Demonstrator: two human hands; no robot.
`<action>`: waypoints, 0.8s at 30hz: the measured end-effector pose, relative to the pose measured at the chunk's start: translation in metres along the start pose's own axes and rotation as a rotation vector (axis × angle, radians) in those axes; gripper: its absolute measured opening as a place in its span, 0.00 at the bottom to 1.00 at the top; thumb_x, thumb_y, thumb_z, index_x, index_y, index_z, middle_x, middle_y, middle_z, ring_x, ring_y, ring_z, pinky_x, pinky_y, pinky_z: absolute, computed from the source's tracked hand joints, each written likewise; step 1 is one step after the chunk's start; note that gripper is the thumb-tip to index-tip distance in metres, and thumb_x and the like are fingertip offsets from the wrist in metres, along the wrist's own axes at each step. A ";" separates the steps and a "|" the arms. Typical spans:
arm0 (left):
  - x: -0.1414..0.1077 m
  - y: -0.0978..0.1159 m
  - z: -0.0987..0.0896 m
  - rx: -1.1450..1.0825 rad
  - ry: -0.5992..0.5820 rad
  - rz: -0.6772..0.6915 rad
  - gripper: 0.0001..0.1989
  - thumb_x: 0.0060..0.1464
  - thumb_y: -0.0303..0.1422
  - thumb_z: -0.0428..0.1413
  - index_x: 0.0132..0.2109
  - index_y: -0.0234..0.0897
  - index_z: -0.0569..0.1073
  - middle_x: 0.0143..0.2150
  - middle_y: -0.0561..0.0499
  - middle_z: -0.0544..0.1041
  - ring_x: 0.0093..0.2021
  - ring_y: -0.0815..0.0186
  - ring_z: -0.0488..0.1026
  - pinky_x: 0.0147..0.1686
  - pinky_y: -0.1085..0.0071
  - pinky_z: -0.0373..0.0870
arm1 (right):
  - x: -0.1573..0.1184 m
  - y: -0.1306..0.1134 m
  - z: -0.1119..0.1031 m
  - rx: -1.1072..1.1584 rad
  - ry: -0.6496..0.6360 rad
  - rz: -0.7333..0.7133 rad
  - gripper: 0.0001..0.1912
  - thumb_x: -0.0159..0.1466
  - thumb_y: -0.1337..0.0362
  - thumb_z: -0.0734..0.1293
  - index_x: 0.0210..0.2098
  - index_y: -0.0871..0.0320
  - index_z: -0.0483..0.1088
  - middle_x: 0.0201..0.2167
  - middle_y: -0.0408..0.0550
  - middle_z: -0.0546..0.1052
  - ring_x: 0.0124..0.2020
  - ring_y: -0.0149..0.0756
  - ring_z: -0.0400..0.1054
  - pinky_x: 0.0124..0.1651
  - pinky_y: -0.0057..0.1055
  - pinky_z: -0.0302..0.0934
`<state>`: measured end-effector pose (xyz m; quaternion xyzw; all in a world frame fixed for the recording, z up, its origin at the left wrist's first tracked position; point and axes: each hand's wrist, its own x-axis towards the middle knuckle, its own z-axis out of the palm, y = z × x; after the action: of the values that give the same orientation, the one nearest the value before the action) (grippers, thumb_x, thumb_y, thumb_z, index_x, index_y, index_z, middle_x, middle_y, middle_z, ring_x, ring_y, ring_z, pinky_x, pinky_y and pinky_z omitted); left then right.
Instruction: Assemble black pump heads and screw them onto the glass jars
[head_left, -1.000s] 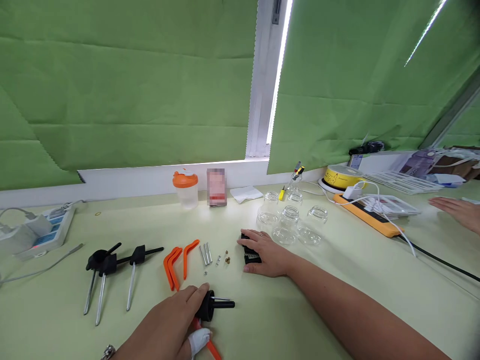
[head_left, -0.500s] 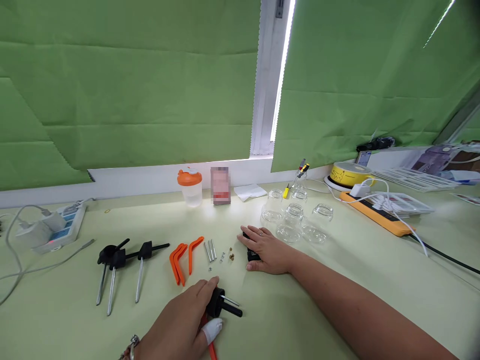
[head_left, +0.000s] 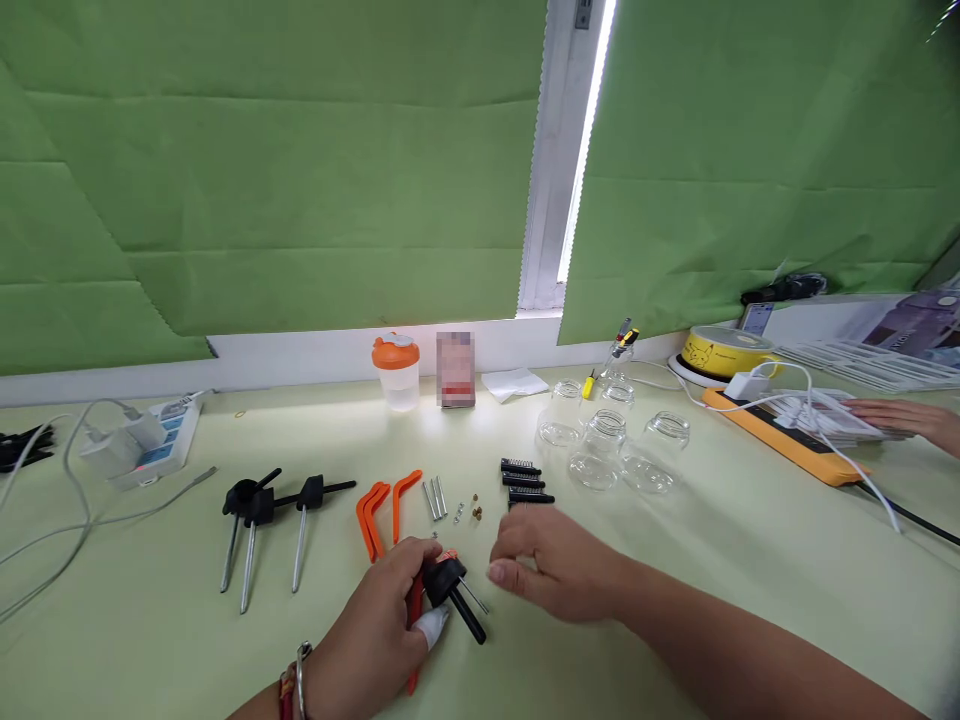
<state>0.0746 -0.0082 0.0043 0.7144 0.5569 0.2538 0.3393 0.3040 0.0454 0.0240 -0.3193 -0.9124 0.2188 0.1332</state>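
My left hand point(head_left: 375, 625), its thumb wrapped in white, is closed around a black plastic piece point(head_left: 444, 582) with an orange handle point(head_left: 415, 640). A black rod and a thin metal pin stick out of that piece toward the right. Close by on the right is my right hand point(head_left: 551, 560), fingers curled in; what they hold, if anything, is hidden. Just beyond it several black tubes with springs point(head_left: 523, 481) lie in a row. Orange levers point(head_left: 367, 515), metal pins point(head_left: 435, 498) and small brass bits point(head_left: 476, 512) lie beyond my left hand.
Black pieces with metal rods point(head_left: 259, 508) stand at left, near a white power strip point(head_left: 176, 445). Glass jars point(head_left: 600, 450) and an orange power strip point(head_left: 795, 440) are at right. A cup with orange lid point(head_left: 400, 385) stands behind. Another person's hand point(head_left: 900, 415) reaches in at far right.
My right hand has drawn back from the black tubes toward my left hand, uncovering them. The held black piece has tilted downward. Another person's hand has come into view at right.
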 end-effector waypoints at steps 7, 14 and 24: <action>0.000 0.007 0.001 0.017 0.003 0.044 0.08 0.48 0.27 0.52 0.39 0.38 0.67 0.35 0.50 0.71 0.34 0.65 0.68 0.35 0.70 0.68 | 0.004 -0.021 0.029 0.480 -0.213 0.350 0.14 0.62 0.61 0.58 0.23 0.59 0.65 0.19 0.39 0.64 0.20 0.25 0.54 0.23 0.22 0.50; -0.008 0.018 -0.002 0.131 -0.164 0.275 0.19 0.44 0.20 0.49 0.44 0.41 0.66 0.42 0.51 0.71 0.40 0.66 0.69 0.41 0.71 0.68 | 0.005 -0.008 0.019 0.684 -0.245 0.402 0.16 0.53 0.52 0.69 0.24 0.60 0.68 0.18 0.39 0.65 0.20 0.24 0.54 0.22 0.22 0.48; -0.007 0.021 -0.004 0.410 -0.467 0.428 0.16 0.42 0.25 0.52 0.41 0.41 0.70 0.42 0.49 0.72 0.33 0.64 0.71 0.31 0.72 0.69 | 0.022 -0.009 0.030 1.014 0.079 0.468 0.15 0.59 0.52 0.64 0.29 0.58 0.63 0.18 0.38 0.68 0.13 0.21 0.50 0.17 0.22 0.45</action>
<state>0.0822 -0.0173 0.0230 0.9064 0.3417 0.0322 0.2462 0.2713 0.0438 0.0048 -0.4171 -0.5922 0.6418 0.2520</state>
